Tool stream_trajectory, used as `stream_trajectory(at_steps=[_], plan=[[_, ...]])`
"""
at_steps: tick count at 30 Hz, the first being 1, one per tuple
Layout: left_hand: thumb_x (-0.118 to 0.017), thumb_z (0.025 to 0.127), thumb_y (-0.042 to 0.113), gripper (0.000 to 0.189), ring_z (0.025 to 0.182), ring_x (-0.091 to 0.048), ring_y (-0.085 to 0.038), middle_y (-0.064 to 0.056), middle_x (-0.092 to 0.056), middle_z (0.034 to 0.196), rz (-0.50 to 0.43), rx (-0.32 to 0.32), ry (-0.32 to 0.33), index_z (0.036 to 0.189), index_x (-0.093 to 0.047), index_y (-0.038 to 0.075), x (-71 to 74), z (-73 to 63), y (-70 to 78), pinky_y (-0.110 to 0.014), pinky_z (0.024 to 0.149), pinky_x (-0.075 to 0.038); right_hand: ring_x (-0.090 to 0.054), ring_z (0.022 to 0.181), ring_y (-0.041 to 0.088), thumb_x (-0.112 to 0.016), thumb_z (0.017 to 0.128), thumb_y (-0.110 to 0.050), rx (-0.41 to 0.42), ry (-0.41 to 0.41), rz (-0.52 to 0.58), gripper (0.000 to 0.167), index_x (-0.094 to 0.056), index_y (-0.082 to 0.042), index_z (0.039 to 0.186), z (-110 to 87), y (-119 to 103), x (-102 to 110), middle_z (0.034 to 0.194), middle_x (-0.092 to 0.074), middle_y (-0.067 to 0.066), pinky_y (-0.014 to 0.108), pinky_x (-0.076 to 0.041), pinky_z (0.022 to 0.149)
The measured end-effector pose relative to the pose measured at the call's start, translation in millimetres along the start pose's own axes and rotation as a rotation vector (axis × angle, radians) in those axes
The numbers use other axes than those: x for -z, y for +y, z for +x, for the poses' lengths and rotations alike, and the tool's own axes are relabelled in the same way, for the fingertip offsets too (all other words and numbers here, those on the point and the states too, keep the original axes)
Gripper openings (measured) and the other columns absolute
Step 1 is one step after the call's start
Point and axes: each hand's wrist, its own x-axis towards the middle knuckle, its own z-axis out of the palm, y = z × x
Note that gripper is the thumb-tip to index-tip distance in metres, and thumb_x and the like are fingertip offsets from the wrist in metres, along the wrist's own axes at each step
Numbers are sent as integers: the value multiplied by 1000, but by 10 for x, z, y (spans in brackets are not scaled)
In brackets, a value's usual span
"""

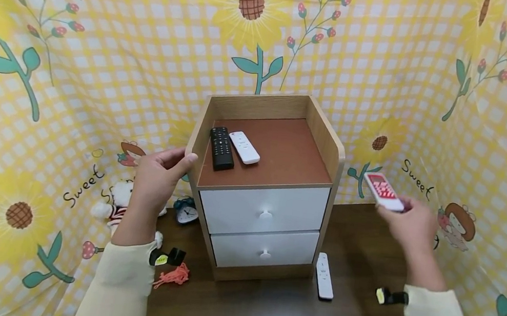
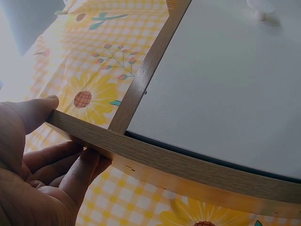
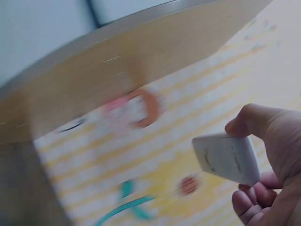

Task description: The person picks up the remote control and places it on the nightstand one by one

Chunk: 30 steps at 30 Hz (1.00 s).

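Observation:
A small wooden cabinet (image 1: pixel 264 276) with two white drawers stands on the dark table. My left hand (image 1: pixel 158 181) grips the upper front edge of its left side panel (image 2: pixel 155 149), thumb on one face and fingers on the other. In mid-air right of the cabinet, my right hand (image 1: pixel 413 226) holds a white remote control (image 1: pixel 382 191) with red buttons by its near end; the right wrist view shows its plain white back. On the brown cabinet top lie a black remote (image 1: pixel 222 149) and a white remote (image 1: pixel 244 148), side by side.
Another white remote (image 1: pixel 325 276) lies on the table (image 1: pixel 256 313) by the cabinet's right front corner. To the left are a small clock (image 1: pixel 186 213), a white plush toy (image 1: pixel 120 195) and an orange tangled cord (image 1: pixel 174 275). Patterned yellow cloth (image 1: pixel 151 75) surrounds the table.

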Motion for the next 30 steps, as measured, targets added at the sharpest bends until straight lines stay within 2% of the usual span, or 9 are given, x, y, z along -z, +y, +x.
stream_trajectory(at_steps=[5, 6, 8, 13, 17, 22, 26, 30], plan=[[-78, 103, 40, 53, 121, -69, -14, -15, -73, 141, -12, 9, 1, 144, -72, 8, -6, 2, -18, -31, 106, -56, -65, 114, 38, -81, 94, -53, 51, 44, -14, 82, -61, 3, 151, 148, -570, 396, 140, -68, 30, 22, -47, 71], [-78, 103, 40, 53, 121, -69, -14, -15, -73, 142, -15, 12, 3, 145, -72, 8, -7, 2, -22, -33, 107, -56, -66, 112, 36, -81, 94, -53, 65, 50, -11, 81, -62, 3, 150, 169, -665, 448, 139, -68, 30, 19, -48, 66], [-79, 103, 41, 54, 121, -69, -15, -15, -73, 142, -19, 20, 4, 145, -72, 8, -9, 1, -25, -35, 109, -57, -64, 109, 32, -80, 94, -53, 99, 70, -6, 79, -65, 4, 147, 198, -837, 523, 136, -70, 29, 15, -46, 59], [-79, 102, 43, 55, 120, -69, -14, -15, -73, 142, -21, 26, 0, 144, -72, 8, -8, 2, -30, -35, 109, -57, -62, 105, 24, -81, 91, -56, 126, 70, 27, 78, -68, -1, 145, 179, -1242, 607, 136, -71, 23, 14, -45, 61], [-78, 102, 43, 56, 123, -69, -17, -15, -72, 143, -14, 31, 3, 145, -72, 8, 3, 1, -18, -38, 111, -56, -62, 100, 20, -83, 90, -52, 176, 74, 75, 70, -72, -4, 141, 91, -1580, 559, 132, -73, 19, 14, -46, 62], [-78, 103, 42, 55, 128, -67, -22, -14, -71, 145, -11, 25, 14, 145, -71, 8, 11, 2, 2, -42, 113, -55, -64, 101, 23, -86, 87, -47, 238, 53, 125, 64, -76, -8, 137, -68, -2014, 416, 129, -74, 16, 18, -50, 62], [-79, 102, 42, 55, 129, -67, -23, -14, -71, 145, -17, 20, 14, 145, -72, 8, 4, 2, 8, -45, 114, -54, -67, 107, 27, -86, 85, -48, 281, 34, 116, 65, -77, -10, 137, -178, -2308, 252, 129, -77, 14, 25, -52, 70], [-79, 102, 41, 54, 128, -68, -23, -14, -72, 144, -17, 20, 12, 145, -72, 9, -5, 3, 3, -45, 114, -54, -67, 109, 29, -88, 84, -46, 345, 33, 101, 64, -78, -8, 135, -253, -2496, 17, 125, -77, 14, 35, -52, 82]])
